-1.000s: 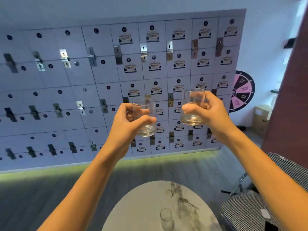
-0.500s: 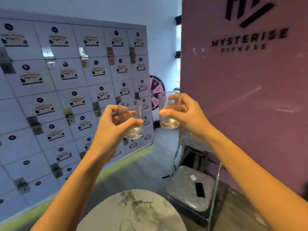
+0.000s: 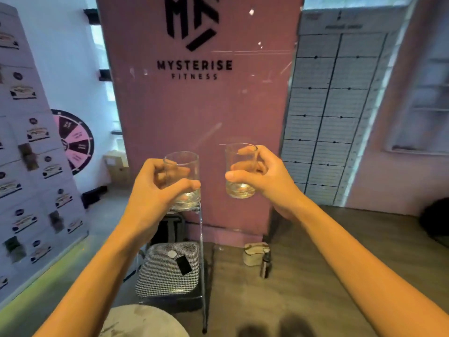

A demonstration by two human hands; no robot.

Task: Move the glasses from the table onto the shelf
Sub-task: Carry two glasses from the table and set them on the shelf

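My left hand (image 3: 155,190) grips a clear tumbler (image 3: 182,164), held upright at chest height in front of a pink wall. My right hand (image 3: 264,177) grips a second clear tumbler (image 3: 240,188), also upright, a little higher and to the right. Both arms are stretched forward. The round marble table (image 3: 143,322) shows only as a sliver at the bottom edge, left of centre. No shelf is plainly in view.
A checkered folding chair (image 3: 167,271) with a black phone (image 3: 184,265) on its seat stands below my hands. A small beige pouch (image 3: 255,252) and a dark bottle (image 3: 265,263) sit on the wooden floor. Lockers (image 3: 29,166) line the left wall.
The view has swung right, from the lockers to the pink wall. Both hands still hold their glasses in the same pose. The table has slid down and left out of most of the view.
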